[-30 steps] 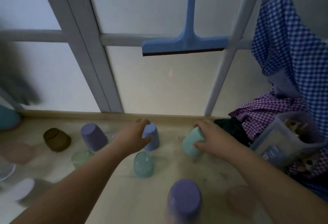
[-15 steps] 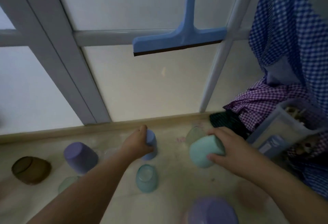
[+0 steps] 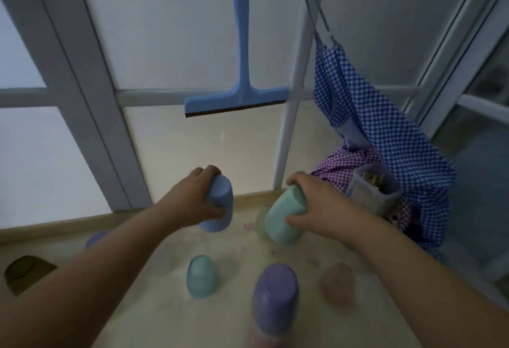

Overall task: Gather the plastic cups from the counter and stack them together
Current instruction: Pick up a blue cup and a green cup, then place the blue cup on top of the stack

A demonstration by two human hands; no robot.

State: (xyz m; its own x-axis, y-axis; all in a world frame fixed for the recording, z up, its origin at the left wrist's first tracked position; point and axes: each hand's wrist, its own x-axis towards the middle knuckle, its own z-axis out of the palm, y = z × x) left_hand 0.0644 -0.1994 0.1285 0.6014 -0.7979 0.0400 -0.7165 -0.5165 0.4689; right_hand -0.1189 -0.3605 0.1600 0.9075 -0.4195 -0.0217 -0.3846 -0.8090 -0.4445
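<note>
My left hand grips a blue plastic cup, held upside down above the counter. My right hand grips a mint green cup, tilted with its mouth toward me. Just behind the green cup a clear pale cup stands on the counter. Closer to me stand a teal translucent cup, a purple cup and a brownish pink cup, all upside down. Another purple cup peeks out above my left forearm. A brown cup lies at the far left.
A frosted window with grey frames backs the counter. A blue squeegee hangs on it. At the right hang a blue checked cloth and a purple checked cloth, with a clear plastic container beside them.
Both hands have lifted their cups off the counter and drawn them nearer to each other. The head camera has tilted up and to the right.
</note>
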